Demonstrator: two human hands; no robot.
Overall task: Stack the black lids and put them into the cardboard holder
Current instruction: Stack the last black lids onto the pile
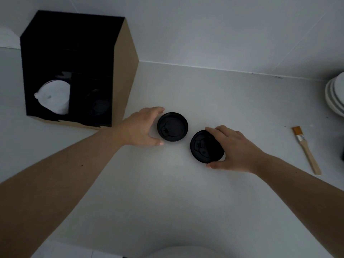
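Two black lids lie on the white counter. The left lid (172, 126) sits flat, and my left hand (141, 127) curves around its left side, fingers apart, thumb and fingertips at its rim. The right lid (202, 146) is tilted slightly, with my right hand (234, 149) closed over its right half, fingers on top and thumb under its near edge. The cardboard holder (128, 71) stands at the back left, black inside, with white lids (54, 97) in its left slot and dark lids dimly seen in the right slot (96, 105).
A small brush with a wooden handle (307, 151) lies on the counter at the right. A stack of white plates (335, 94) sits at the far right edge. The white wall runs along the back of the counter.
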